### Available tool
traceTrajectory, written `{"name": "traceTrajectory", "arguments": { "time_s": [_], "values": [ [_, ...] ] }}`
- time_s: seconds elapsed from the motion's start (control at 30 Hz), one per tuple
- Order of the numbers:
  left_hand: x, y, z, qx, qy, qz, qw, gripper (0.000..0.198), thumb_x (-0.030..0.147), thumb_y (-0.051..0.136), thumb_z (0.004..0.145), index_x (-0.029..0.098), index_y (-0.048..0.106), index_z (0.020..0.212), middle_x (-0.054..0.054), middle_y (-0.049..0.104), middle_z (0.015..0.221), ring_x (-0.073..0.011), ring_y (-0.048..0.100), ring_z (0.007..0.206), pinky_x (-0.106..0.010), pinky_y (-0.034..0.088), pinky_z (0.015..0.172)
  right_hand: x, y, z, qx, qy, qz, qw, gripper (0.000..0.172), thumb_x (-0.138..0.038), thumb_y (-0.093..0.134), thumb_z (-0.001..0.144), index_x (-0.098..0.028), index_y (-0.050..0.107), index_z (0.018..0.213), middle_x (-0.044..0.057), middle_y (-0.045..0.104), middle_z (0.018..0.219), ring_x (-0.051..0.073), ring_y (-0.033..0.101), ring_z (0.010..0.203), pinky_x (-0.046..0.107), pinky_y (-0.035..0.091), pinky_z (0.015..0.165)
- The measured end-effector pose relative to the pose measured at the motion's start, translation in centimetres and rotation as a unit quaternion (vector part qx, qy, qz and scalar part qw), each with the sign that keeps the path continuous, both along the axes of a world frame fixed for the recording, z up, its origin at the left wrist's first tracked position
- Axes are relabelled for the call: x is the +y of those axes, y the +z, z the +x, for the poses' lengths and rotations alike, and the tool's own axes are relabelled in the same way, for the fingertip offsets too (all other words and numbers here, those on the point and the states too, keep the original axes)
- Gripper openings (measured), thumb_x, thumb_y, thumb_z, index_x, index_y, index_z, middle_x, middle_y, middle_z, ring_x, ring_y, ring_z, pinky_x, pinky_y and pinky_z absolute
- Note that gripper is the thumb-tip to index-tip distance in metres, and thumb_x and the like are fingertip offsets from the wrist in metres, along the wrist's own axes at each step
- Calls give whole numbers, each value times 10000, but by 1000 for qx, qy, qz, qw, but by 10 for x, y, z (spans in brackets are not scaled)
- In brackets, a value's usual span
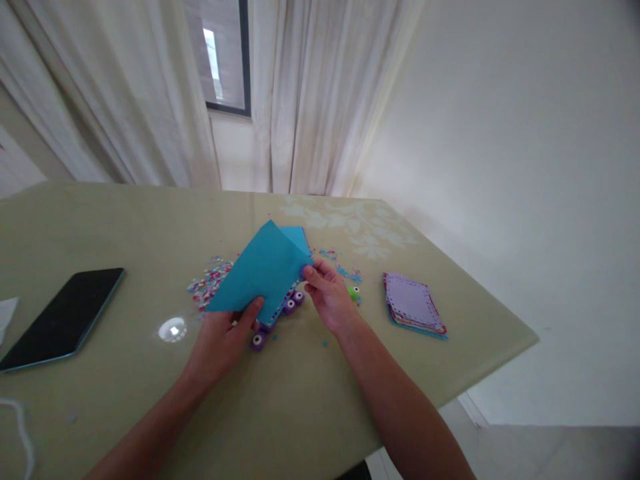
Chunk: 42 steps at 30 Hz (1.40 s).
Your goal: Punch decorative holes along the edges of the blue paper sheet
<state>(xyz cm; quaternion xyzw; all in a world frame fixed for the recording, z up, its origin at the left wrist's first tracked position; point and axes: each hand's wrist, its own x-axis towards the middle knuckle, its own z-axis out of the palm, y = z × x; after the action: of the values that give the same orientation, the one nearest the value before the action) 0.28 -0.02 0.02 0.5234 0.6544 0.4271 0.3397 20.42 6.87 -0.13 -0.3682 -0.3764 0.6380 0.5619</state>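
Note:
My left hand (pixel 227 340) grips the lower edge of a blue sheet of paper (pixel 263 270), thumb on top. A row of small holes runs along the sheet's near right edge. At its right corner, my right hand (pixel 330 293) is closed on a small purple paper punch (pixel 305 271), mostly hidden by the fingers and thumb. Below the sheet lie several purple paper punches (pixel 258 341), and a green one (pixel 354 293) sits just beyond my right hand. Another blue sheet (pixel 296 239) shows behind the raised one.
Coloured paper bits (pixel 207 287) are scattered left of the sheet, with more behind my right hand. A stack of hole-edged paper squares (pixel 413 303) lies at the right. A black tablet (pixel 65 317) and a white cable (pixel 21 427) are on the left of the table (pixel 150 220).

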Motion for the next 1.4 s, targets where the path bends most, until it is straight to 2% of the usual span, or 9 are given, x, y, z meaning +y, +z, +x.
{"name": "traceTrajectory", "arguments": {
  "time_s": [0.2, 0.33, 0.47, 0.57, 0.67, 0.83, 1.07, 1.13, 1.4],
  "values": [
    [2, 1, -1, -29, 19, -13, 999, 462, 709, 633, 750, 261, 652, 639, -40, 662, 536, -245, 632, 530, -346, 494, 523, 4, 4, 6, -7, -21, 19, 1000, 485, -515, 995, 654, -265, 799, 1020, -1, 754, 905, 157, 636, 793, 279, 494, 709],
    [5, 2, -3, -46, 29, 6, 998, 464, 708, 664, 719, 254, 649, 620, -44, 690, 560, -245, 650, 555, -350, 506, 576, 13, 5, 29, -174, -78, 72, 979, 465, -469, 924, 735, -263, 787, 1128, 30, 787, 1004, 193, 680, 871, 315, 527, 781],
    [6, -3, -6, -48, 30, 9, 998, 474, 723, 675, 721, 256, 652, 646, -41, 692, 567, -258, 664, 575, -360, 512, 603, 18, -1, 53, -463, -84, 124, 874, 283, -301, 871, 775, -224, 796, 1037, 52, 778, 983, 210, 686, 865, 372, 533, 868],
    [8, -9, -9, -40, 26, 12, 999, 483, 724, 668, 754, 249, 660, 668, -48, 708, 594, -261, 674, 590, -368, 522, 622, 16, -8, 56, -584, -6, 139, 800, 200, -233, 835, 815, -223, 841, 1015, 77, 789, 1008, 227, 697, 889, 407, 522, 939],
    [10, -12, -11, -34, 24, 27, 999, 481, 716, 670, 780, 247, 658, 673, -45, 709, 597, -255, 674, 590, -367, 526, 624, 14, -11, 51, -576, 61, 143, 803, 234, -274, 851, 835, -252, 855, 1068, 76, 818, 1009, 237, 720, 870, 395, 542, 892],
    [12, -10, -12, -53, 19, 42, 998, 458, 688, 677, 784, 242, 659, 683, -45, 712, 602, -249, 675, 585, -358, 523, 600, 11, 5, 61, -563, -15, 147, 813, 189, -274, 740, 942, -256, 835, 1105, 71, 826, 1035, 226, 740, 890, 383, 559, 901],
    [14, -10, -13, -56, 17, 60, 996, 483, 684, 658, 790, 227, 678, 633, -69, 709, 597, -238, 653, 581, -345, 493, 602, -32, 24, 92, -783, 19, 136, 606, 324, -225, 856, 865, -184, 826, 1185, 170, 750, 1275, 334, 668, 1242, 433, 475, 1118],
    [13, -8, -12, -48, 19, 53, 997, 499, 690, 646, 789, 230, 668, 598, -76, 705, 585, -240, 643, 572, -350, 482, 600, -44, 20, 90, -806, 44, 128, 576, 326, -186, 845, 863, -184, 826, 1189, 158, 751, 1285, 346, 656, 1261, 427, 480, 1116],
    [14, -8, -13, -32, 19, 64, 997, 502, 682, 615, 802, 237, 624, 570, -70, 668, 559, -214, 592, 537, -330, 446, 573, -61, 11, 87, -800, 48, 127, 585, 314, -87, 686, 933, -162, 787, 1220, 161, 769, 1290, 339, 670, 1267, 414, 480, 1130]
  ]
}}
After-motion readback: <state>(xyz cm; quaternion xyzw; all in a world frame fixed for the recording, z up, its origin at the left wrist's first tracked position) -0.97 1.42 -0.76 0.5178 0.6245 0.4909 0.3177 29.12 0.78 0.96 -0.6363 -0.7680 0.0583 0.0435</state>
